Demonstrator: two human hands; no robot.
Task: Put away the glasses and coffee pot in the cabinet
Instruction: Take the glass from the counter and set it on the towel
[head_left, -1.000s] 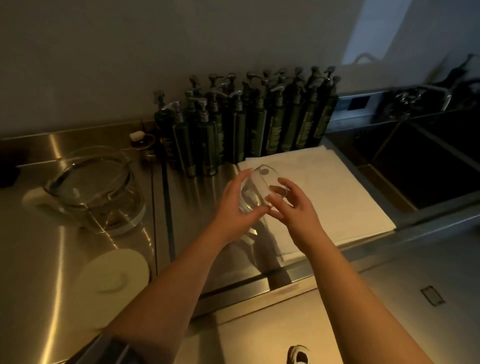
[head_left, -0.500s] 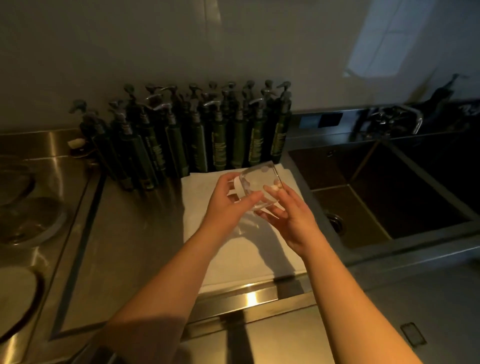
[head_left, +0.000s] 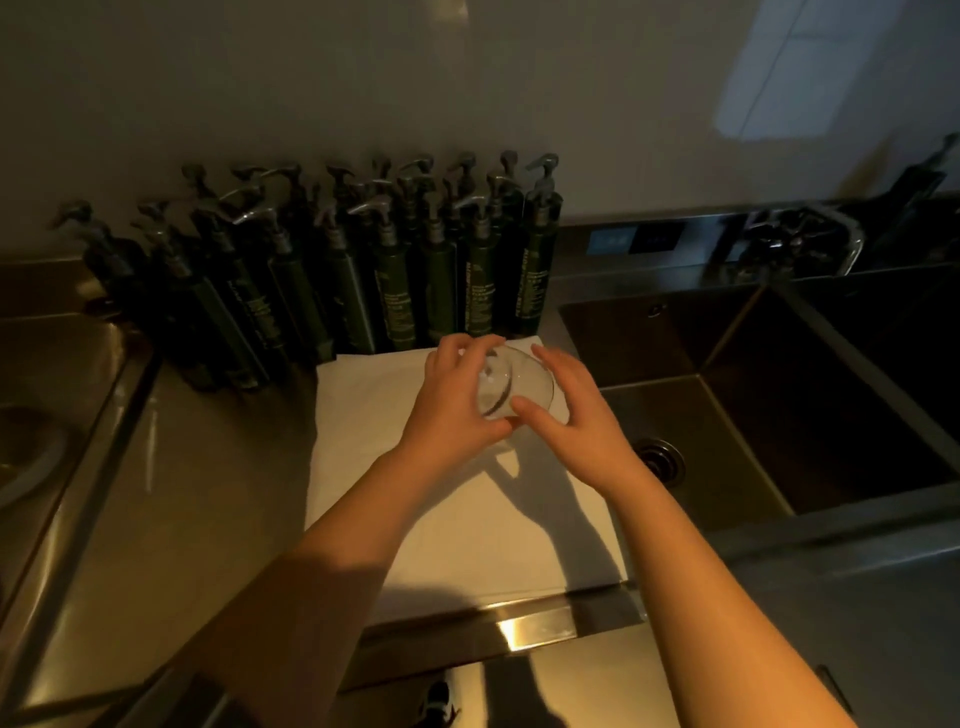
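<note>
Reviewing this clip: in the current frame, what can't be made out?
- Cabinet: none in the head view.
- Coffee pot: only a curved edge at the frame's left border; unidentifiable.
- Glass: left hand and right hand cover its sides, contents unclear.
- Pump bottles: label text too dim and small.
- Tap: in shadow.

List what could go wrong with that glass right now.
1. The glass is held in the air on its side between the left hand and right hand; a loose grip could drop it.
2. It hangs near the sink edge, a hard landing.
3. The pump bottles stand close behind; a reach could topple them.
</note>
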